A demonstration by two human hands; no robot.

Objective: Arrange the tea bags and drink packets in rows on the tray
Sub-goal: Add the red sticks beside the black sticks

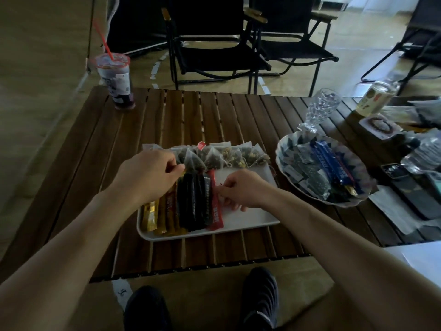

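Filling white tray — we judge task past halfway. Far row of pyramid tea bags laid; near row of stick packets covers left half, right half bare. More packets wait in patterned bowl. Our left hand pinches tea bag at row's left end; right hand pinches edge of red packet — last in row.

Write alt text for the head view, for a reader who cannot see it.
Two bare hands work over a white tray on a slatted wooden table: the left hand pinches a pyramid tea bag in the back row, the right hand touches a red drink packet ending a row of stick packets. A patterned bowl of more packets sits right.
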